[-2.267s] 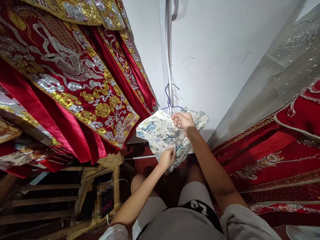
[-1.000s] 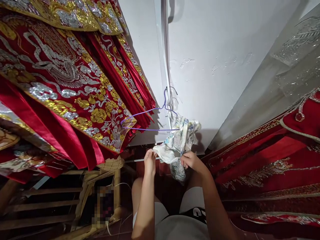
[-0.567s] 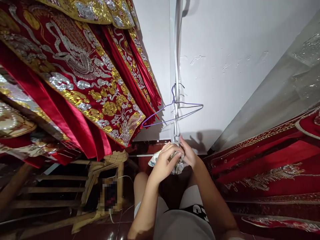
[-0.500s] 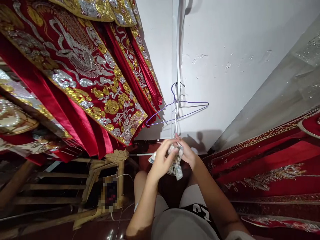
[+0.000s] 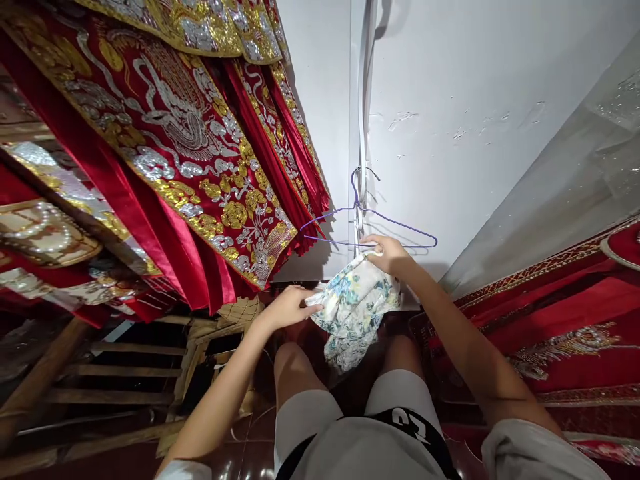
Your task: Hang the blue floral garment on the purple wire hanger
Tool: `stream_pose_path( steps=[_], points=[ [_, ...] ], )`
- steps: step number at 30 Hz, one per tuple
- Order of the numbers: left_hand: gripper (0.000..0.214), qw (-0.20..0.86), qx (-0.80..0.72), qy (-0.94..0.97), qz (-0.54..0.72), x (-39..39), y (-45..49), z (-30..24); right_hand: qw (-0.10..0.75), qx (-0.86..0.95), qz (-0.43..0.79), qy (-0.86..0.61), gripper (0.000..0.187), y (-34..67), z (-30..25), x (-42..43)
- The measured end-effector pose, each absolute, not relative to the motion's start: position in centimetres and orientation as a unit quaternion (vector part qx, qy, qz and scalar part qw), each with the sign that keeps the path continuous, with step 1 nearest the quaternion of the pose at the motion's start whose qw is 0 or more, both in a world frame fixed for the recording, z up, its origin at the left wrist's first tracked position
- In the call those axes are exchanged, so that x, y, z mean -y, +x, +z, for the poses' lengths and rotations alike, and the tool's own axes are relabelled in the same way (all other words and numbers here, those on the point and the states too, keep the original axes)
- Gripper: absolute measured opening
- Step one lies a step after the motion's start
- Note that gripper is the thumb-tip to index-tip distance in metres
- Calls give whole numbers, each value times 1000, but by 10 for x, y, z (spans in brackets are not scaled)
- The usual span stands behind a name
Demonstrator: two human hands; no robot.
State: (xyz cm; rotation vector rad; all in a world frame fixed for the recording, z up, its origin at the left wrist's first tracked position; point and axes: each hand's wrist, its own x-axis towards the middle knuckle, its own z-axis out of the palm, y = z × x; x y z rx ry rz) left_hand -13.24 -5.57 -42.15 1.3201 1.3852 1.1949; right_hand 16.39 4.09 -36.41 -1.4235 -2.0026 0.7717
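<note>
A crumpled floral cloth garment (image 5: pixel 357 297), white with blue and yellow flowers, hangs spread between my two hands. My left hand (image 5: pixel 290 307) pinches its left edge between thumb and fingers. At the upper right corner, my right hand (image 5: pixel 387 255) grips the cloth's top edge. Just above and behind the cloth, a purple wire hanger (image 5: pixel 400 227) hangs on a white strap (image 5: pixel 362 100) against the wall. My right hand is close to the hanger's bottom bar; whether they touch I cannot tell. The garment's exact kind is unclear.
Red embroidered costumes (image 5: pixel 200 153) with gold and silver sequins hang at the left, near the white wall (image 5: pixel 450 80). More red embroidered fabric (image 5: pixel 575 320) hangs at the right. A bamboo frame (image 5: pixel 125 370) stands low on the left.
My hands have moved apart, and the bunched cloth between them has opened out. The hanger has swung, its right end now lower. My right hand is higher, closer to the hanger.
</note>
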Motion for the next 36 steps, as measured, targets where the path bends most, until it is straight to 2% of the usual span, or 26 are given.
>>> stream_pose_path(
  steps=[2,6,9,13,19,28,36],
  points=[
    [25,427,-581,548,424,50,-151,-422,299,740,247,-549,46,166,-377,-51],
    [22,407,-596,612,323,42,-170,-423,303,761,242,-520,35,179,-396,-63],
    [16,357,-587,646,331,34,-163,-416,319,748,238,-531,27,196,-399,-62],
    [18,372,-569,641,357,24,-143,-395,329,739,215,-547,22,216,-390,-53],
    [24,377,-501,690,362,32,-130,-376,323,715,186,-592,25,228,-381,-38],
    [27,369,-529,671,366,50,-134,-344,333,732,166,-571,21,218,-392,-37],
    [18,318,-528,718,323,76,-144,-332,338,776,154,-510,22,214,-409,-38]
  ],
)
